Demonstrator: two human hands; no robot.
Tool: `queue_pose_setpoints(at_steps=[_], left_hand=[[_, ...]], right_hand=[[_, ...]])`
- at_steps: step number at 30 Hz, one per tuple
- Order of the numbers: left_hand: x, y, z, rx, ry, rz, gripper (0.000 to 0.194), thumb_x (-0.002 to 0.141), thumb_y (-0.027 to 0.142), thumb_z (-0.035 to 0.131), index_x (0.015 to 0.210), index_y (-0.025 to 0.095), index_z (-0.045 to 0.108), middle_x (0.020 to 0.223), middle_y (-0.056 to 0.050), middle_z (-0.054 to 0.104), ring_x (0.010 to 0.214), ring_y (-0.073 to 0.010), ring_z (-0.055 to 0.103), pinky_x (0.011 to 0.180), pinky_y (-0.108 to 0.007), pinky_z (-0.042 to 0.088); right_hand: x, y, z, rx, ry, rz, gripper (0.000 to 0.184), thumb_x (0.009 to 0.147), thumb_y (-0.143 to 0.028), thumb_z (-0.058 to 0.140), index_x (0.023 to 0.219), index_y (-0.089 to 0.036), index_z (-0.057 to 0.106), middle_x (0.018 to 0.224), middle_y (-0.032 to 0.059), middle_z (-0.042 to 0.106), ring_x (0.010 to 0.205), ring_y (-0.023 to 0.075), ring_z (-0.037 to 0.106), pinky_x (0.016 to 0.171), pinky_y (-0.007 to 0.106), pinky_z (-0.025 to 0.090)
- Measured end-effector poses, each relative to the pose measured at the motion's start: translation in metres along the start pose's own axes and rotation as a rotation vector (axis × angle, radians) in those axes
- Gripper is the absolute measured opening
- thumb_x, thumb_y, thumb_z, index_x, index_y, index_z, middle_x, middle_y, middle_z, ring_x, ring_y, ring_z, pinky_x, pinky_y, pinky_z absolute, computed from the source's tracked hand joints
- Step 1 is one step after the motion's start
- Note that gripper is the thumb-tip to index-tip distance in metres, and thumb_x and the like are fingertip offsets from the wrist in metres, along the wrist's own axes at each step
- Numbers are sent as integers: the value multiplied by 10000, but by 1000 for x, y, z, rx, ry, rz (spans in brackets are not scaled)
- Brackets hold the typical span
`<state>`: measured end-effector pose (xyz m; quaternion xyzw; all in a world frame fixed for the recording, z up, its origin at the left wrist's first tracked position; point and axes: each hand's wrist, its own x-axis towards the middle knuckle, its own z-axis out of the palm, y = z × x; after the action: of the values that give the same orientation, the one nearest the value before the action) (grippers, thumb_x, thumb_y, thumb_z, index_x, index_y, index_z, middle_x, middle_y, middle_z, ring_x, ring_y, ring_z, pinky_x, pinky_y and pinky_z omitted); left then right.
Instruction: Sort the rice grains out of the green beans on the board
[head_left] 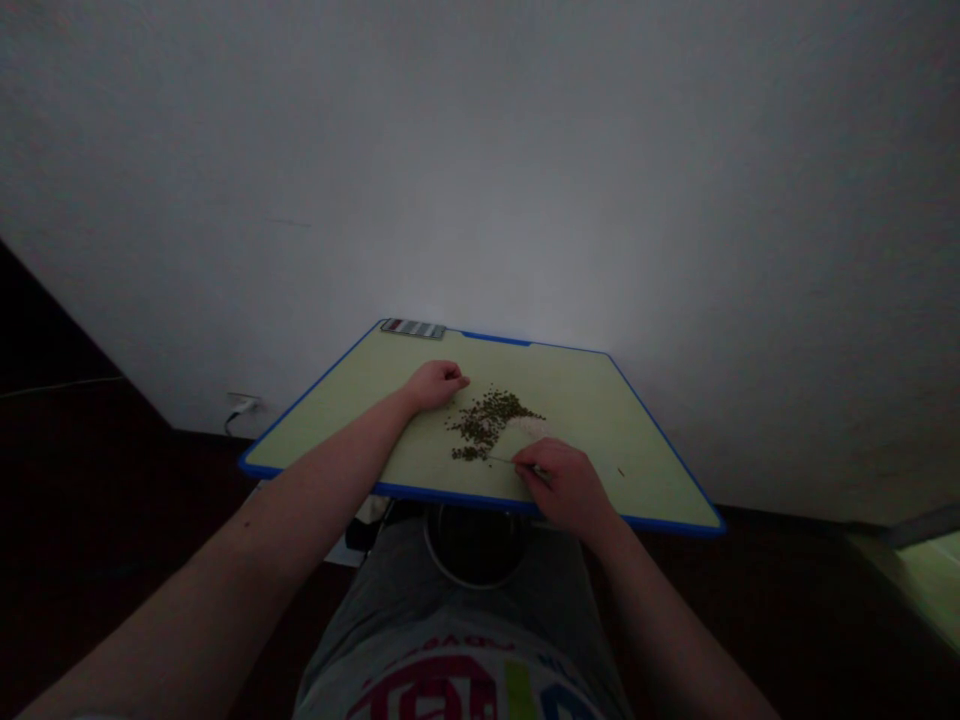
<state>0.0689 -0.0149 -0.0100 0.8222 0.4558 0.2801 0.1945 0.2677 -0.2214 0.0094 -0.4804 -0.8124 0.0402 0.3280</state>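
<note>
At the far left, a white plug [241, 405] sits in a wall socket, low on the wall. Its lead is lost in the shadow below.

A pale green board [450, 492] with a blue edge spans the middle of the view, its near edge over the person's lap. Its support is hidden, so how it is held up cannot be determined. A striped label [412, 329] lies at its far left corner, too small to read.

The left hand [433, 386] rests on the board just left of the seeds, its fingers curled together. It appears placed to steady the forearm and board, though anything small inside the curl would be hidden.

The dark green seeds [487, 425] lie in a loose, spread layer at the board's centre, which seems to keep them visible and separable. They are too small to identify by kind. A pale patch [531, 428] adjoins them on the right; its nature cannot be made out.

The right hand [564, 487] lies just right of and nearer than the seeds, with its fingers together on a thin pale stick [501, 460]. The stick's tip points left, toward the seeds' lower edge, and its held end is hidden by the fingers.

A single dark speck [621, 472] lies further right on the board.
</note>
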Motion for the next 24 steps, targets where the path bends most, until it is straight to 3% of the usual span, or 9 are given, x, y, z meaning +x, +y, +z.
queue_pose_setpoints(at_steps=[7,24], left_hand=[[1,0,0,27,5,14,355,706,484,468,660,159,605,580,-5,543,562,-128,454,539,-260,318],[-1,1,1,-14,13,-9,330,695,472,489,639,162,585,548,11,513,537,-112,440,514,-244,315]], right_hand=[[2,-6,2,10,-35,-32,130,777,-152,527,827,-180,643,801,34,669,777,156,586,741,282,440],[6,0,6,-1,18,27,144,769,-166,531,843,-200,648,814,28,671,775,162,592,726,289,445]])
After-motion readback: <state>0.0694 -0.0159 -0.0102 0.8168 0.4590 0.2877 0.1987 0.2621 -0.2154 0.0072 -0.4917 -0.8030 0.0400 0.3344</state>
